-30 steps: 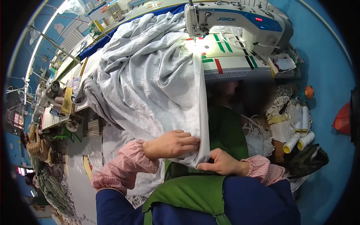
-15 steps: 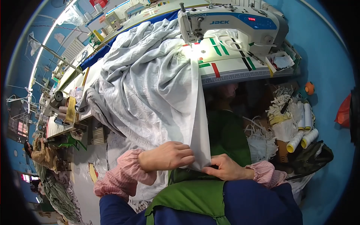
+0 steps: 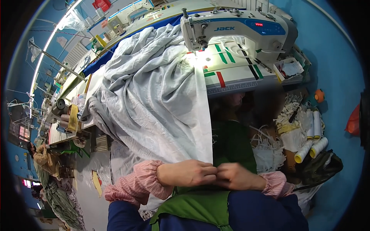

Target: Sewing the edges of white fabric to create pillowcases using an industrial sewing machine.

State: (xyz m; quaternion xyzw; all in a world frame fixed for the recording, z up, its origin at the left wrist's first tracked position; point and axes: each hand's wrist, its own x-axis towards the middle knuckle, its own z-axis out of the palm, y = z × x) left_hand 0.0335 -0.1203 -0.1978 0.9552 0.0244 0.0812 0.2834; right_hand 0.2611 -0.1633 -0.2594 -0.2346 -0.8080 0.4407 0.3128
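A large pale grey fabric (image 3: 154, 100) spreads in folds over the sewing table and hangs down to my lap. Its straight right edge runs up to the needle area of a white and blue sewing machine (image 3: 235, 29). At the lower end of that edge, my left hand (image 3: 189, 173) pinches the fabric with curled fingers. My right hand (image 3: 237, 176) is closed right beside it, touching the left, at the fabric's corner; it is slightly blurred. The fingertips of both hands are partly hidden.
A small white box (image 3: 289, 68) sits at the table's right end. Below are white thread cones (image 3: 311, 148), fabric scraps (image 3: 266, 148) and a dark bag (image 3: 320, 163). A second sewing machine (image 3: 133, 8) stands behind. Far left, another person (image 3: 40, 156) sits near piled cloth (image 3: 61, 200).
My left hand has moved right until it meets the right hand. The fabric's folded-over edge strip has turned, and the edge now lies flat and single.
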